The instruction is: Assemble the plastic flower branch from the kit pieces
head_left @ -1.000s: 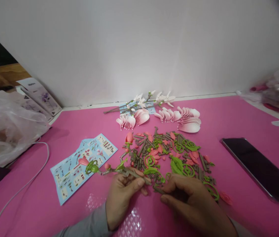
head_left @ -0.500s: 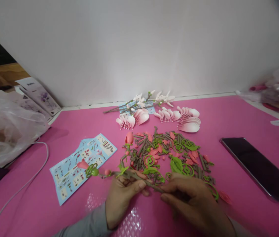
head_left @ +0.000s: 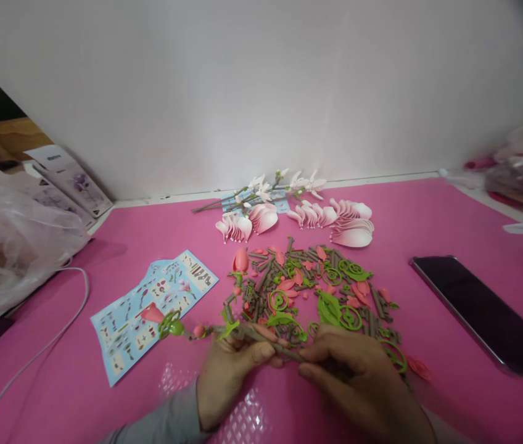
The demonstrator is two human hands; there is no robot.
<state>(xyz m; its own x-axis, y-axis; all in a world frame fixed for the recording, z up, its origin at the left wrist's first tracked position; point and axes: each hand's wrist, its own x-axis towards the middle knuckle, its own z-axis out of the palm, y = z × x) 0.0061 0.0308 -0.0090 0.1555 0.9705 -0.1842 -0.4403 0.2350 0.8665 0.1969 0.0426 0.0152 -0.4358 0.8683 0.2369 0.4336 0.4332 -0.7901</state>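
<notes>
A brown plastic flower branch (head_left: 247, 332) with coral buds and green leaf pieces lies across both my hands, low over the pink table. My left hand (head_left: 234, 370) grips its middle between thumb and fingers. At the stem's lower right end, my right hand (head_left: 354, 370) pinches it; part of that end is hidden by the fingers. One coral bud (head_left: 240, 260) points up, and another coral flower (head_left: 152, 312) reaches left over the instruction sheet. Just beyond my hands is a heap of loose brown stem pieces (head_left: 261, 280), with green leaf parts (head_left: 330, 306) and coral petals among them.
Printed instruction sheets (head_left: 118, 333) lie at the left, near a white cable (head_left: 53, 339) and a plastic bag (head_left: 16, 234). Stacked pink petals (head_left: 353, 233) and white-flowered branches (head_left: 261, 190) are at the back. A dark phone (head_left: 478, 308) rests at the right.
Both hands keep nearly the same hold on the branch. The view has shifted very slightly, and nothing was taken up or let go.
</notes>
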